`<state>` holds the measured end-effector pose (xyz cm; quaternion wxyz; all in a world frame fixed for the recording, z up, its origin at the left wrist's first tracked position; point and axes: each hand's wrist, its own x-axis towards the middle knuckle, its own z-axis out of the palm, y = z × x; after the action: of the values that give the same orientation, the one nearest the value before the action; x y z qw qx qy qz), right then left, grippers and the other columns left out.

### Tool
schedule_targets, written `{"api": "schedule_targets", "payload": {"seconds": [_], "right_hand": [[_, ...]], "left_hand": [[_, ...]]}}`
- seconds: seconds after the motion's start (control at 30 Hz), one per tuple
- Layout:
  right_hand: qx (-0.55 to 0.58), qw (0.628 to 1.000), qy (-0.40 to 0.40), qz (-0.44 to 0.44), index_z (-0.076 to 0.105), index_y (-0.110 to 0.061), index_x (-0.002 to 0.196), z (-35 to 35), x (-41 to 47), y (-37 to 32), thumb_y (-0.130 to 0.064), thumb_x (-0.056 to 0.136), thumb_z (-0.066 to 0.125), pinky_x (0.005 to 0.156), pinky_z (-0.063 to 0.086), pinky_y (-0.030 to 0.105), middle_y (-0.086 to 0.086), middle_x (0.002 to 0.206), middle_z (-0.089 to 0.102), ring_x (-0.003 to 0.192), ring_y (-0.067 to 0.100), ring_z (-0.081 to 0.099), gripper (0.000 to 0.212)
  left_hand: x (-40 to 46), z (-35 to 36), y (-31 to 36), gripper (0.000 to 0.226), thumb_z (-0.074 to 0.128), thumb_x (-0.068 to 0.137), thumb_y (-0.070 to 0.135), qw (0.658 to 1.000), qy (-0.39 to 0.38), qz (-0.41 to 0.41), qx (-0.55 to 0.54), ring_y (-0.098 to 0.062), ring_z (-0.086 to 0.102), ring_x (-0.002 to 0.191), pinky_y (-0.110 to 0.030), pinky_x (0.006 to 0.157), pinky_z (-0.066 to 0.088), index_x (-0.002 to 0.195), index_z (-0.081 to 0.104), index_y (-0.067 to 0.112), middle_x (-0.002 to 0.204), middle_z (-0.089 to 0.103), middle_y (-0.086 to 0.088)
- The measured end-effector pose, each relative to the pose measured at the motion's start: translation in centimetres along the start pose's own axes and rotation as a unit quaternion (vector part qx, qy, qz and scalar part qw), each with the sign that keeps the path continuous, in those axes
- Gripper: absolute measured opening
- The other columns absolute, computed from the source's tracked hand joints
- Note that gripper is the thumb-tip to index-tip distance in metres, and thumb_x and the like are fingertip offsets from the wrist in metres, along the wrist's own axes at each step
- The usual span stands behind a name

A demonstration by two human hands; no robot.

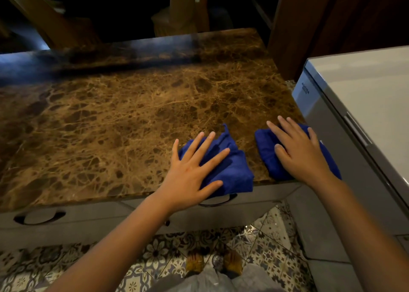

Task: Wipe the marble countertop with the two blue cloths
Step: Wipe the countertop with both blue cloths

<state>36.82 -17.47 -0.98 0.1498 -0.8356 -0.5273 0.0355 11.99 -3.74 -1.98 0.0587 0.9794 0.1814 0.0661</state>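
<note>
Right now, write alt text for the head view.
Left hand and right hand each press flat on a blue cloth at the near right corner of a brown marble countertop, beside a white appliance.

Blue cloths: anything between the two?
Nothing. In the head view, only bare marble countertop separates the left cloth from the right cloth.
</note>
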Motion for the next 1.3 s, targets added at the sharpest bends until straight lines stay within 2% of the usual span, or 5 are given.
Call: {"api": "schedule_targets", "payload": {"seconds": [0.27,0.43,0.67,1.07,1.3], "right_hand": [[-0.035,0.999,-0.015,0.011,0.025,-0.033,0.141,0.4,-1.1,0.7,-0.037,0.089,0.024,0.113,0.003,0.05,0.0,0.153,0.026,0.142,0.017,0.014,0.052],[-0.054,0.998,-0.004,0.01,0.027,-0.033,0.14,0.7,-1.1,0.7,-0.038,0.087,0.023,0.113,0.007,0.051,0.0,0.152,0.03,0.141,0.018,0.018,0.054],[-0.058,0.998,-0.002,0.006,0.027,-0.032,0.14,0.7,-1.1,0.6,-0.04,0.086,0.021,0.113,0.008,0.05,0.0,0.152,0.03,0.14,0.018,0.019,0.055],[-0.051,0.999,-0.006,0.007,0.026,-0.033,0.141,0.6,-1.1,0.7,-0.039,0.087,0.023,0.113,0.007,0.049,-0.002,0.152,0.029,0.141,0.017,0.018,0.054],[-0.049,0.999,-0.015,0.013,0.022,-0.034,0.142,0.8,-1.1,0.6,-0.04,0.088,0.022,0.114,0.003,0.048,-0.003,0.153,0.026,0.142,0.017,0.015,0.055]], "left_hand": [[0.5,0.4,-0.2,0.051,0.011,0.09,0.059,0.998,-0.065,0.005,0.015,-0.017,-0.011,0.143,-0.057,0.112,0.0,0.14,0.001,0.051,0.157,0.001,0.006],[2.8,0.2,0.6,0.046,0.028,0.093,0.05,0.998,-0.042,0.003,-0.039,-0.02,0.015,0.141,-0.054,0.106,0.014,0.139,0.028,0.043,0.154,0.024,-0.002],[7.1,-0.2,-0.5,0.037,0.047,0.092,0.032,0.999,0.019,0.02,-0.034,-0.032,0.042,0.116,-0.046,0.087,0.036,0.128,0.05,0.023,0.126,0.05,-0.013],[14.3,-1.8,-1.6,0.033,0.044,0.092,0.025,0.987,0.135,-0.004,-0.081,-0.03,0.044,0.112,-0.047,0.09,0.036,0.124,0.05,0.019,0.122,0.053,-0.013],[19.7,-1.2,1.6,0.034,0.045,0.093,0.024,0.988,0.109,0.034,-0.102,-0.03,0.042,0.117,-0.045,0.092,0.034,0.126,0.051,0.019,0.125,0.052,-0.012]]}}
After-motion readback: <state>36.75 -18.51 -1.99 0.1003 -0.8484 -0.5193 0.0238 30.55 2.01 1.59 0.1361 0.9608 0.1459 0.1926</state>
